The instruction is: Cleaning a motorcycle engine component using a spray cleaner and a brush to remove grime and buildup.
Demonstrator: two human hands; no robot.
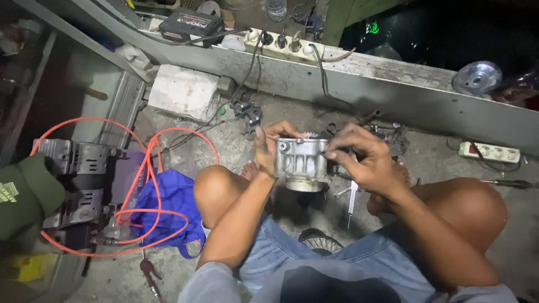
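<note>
Between the knees, the left hand [268, 147] grips a grey ribbed metal engine cylinder [301, 163]; the right hand [365, 160] pinches its edge.

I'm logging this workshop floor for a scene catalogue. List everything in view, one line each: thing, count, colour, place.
metal cylinder block: one, silver-grey, held up between both hands above the knees
orange hose: one, looped on the floor at left
blue cloth: one, on the floor beside the left knee
grey machine: one, ribbed, far left under the hose
white block: one, against the ledge, upper left
power strip: one, cream, on the ledge with plugs in it
second power strip: one, white, on the floor at right
metal disc: one, silver, on the ledge at upper right
left hand: grips the block's left side
right hand: fingers on the block's right edge
</note>
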